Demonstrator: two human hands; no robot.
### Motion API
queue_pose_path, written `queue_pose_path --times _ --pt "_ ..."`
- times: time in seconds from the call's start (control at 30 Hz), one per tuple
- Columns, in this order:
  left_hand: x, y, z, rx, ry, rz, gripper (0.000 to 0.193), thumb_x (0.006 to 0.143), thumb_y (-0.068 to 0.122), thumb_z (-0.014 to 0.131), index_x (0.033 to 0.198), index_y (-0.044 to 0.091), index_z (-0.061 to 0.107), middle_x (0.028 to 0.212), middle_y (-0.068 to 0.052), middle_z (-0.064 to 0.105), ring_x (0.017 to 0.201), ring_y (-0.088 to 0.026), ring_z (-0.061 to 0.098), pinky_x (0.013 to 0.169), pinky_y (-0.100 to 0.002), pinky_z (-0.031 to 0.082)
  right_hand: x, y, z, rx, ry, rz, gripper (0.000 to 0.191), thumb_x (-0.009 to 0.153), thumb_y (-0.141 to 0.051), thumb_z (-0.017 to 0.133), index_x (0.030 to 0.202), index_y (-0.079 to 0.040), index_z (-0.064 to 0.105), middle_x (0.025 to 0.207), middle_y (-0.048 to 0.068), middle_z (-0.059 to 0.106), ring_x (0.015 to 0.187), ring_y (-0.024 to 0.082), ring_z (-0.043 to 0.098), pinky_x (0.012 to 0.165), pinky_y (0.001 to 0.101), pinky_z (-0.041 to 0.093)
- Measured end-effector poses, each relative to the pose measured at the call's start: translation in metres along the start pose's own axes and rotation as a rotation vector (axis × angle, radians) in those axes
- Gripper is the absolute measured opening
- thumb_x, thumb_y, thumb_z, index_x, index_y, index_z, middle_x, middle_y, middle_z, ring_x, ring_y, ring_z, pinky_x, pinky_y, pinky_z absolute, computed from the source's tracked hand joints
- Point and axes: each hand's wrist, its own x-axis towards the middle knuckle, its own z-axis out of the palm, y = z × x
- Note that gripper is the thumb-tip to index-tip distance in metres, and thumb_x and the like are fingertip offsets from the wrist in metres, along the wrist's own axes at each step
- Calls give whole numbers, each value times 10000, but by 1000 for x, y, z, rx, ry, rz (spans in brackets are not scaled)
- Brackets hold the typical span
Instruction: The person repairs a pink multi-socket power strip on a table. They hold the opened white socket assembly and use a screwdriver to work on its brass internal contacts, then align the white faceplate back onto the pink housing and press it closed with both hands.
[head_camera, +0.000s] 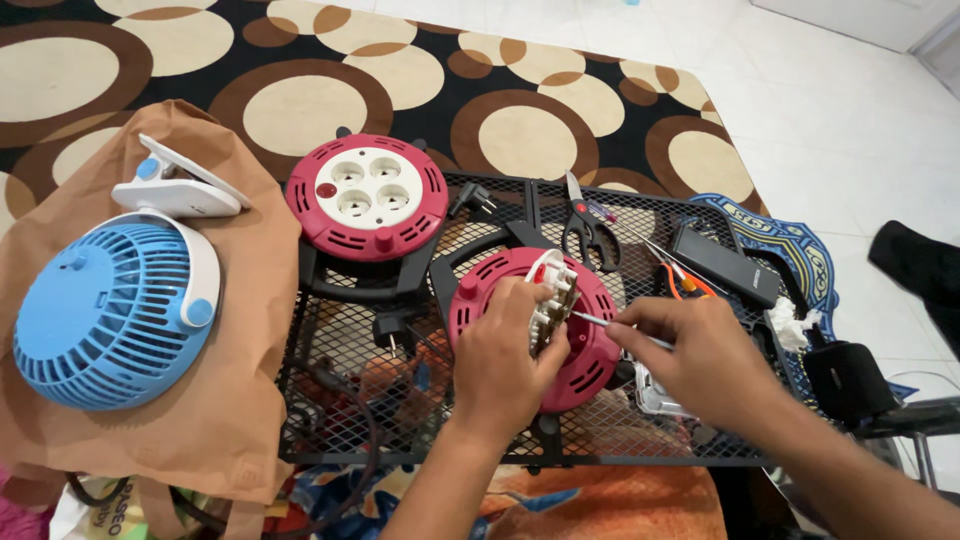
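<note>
On a black wire-mesh table (340, 350) lies an opened red cable reel (590, 345). Its white socket plate (551, 295) is lifted on edge, and my left hand (500, 355) grips it from the left. My right hand (690, 355) pinches a thin metal screwdriver (600, 321) whose tip points at the plate's underside. A second red cable reel (366, 197), closed, with its white socket face up, sits behind to the left on a black stand.
A blue clip fan (105, 300) rests on a brown paper bag (230, 400) at left. Scissors (588, 228), a black box (722, 262), orange-handled pliers (683, 282) and a clear plastic part (660, 395) lie on the mesh. A patterned rug (520, 110) and white tile floor (850, 110) lie beyond.
</note>
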Motion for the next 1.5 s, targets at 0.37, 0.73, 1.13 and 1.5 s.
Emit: queue_pose_path --times 0.37,0.73,1.13,1.5 --pt "2 0 0 11 27 -42 352 837 181 754 1129 92 578 1070 -117 654 895 -369 684 703 -485 522 -8 -2 7 -275 297 -575 207 878 -233 711 975 -52 734 798 100 737 683 304 699 594 397 516" --pt "3 2 -1 12 8 -73 344 835 189 752 1118 95 580 1081 -118 656 886 -378 678 706 -500 511 -3 -9 0 -54 105 -183 279 855 -284 757 1049 -85 734 688 112 726 616 333 685 580 403 517" --pt "3 2 -2 5 -9 -66 337 836 189 749 1114 104 579 1079 -108 662 895 -370 685 717 -494 518 9 -4 -3 128 -104 17 228 921 -246 696 944 -27 756 728 142 721 719 334 683 623 397 526" --pt "3 1 -2 -27 20 -70 347 836 180 754 1125 94 581 1080 -110 668 906 -369 688 718 -485 521 -5 6 9 -579 247 -616 166 903 -219 712 891 -54 694 736 81 653 604 254 661 545 403 502"
